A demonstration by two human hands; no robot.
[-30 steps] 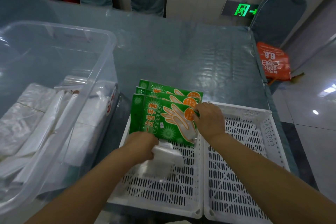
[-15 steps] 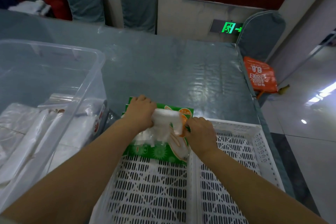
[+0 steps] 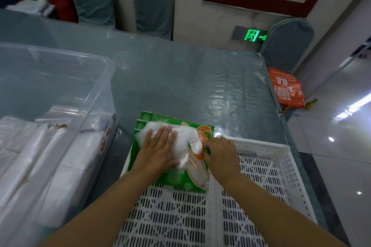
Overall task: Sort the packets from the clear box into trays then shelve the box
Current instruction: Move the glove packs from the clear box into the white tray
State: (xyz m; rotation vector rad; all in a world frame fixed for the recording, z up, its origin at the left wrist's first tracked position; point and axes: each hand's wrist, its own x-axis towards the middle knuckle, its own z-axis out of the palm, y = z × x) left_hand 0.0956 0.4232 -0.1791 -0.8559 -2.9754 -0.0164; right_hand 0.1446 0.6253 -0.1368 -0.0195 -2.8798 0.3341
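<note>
A stack of green glove packets lies at the far end of the left white slotted tray. On top of the stack sits a clear packet of white plastic. My left hand presses flat on that clear packet with straight fingers. My right hand is at the stack's right edge, fingers curled against the packets; what it grips is hidden. The clear box stands to the left and holds several white packets.
A second white slotted tray adjoins the first on the right. The table has a grey-blue cover under clear film. Covered chairs stand behind it, and an orange bag hangs past the right edge.
My left hand carried the clear packet from the tray's middle up onto the green stack and now lies flat on it. The right hand stayed at the stack's right edge.
</note>
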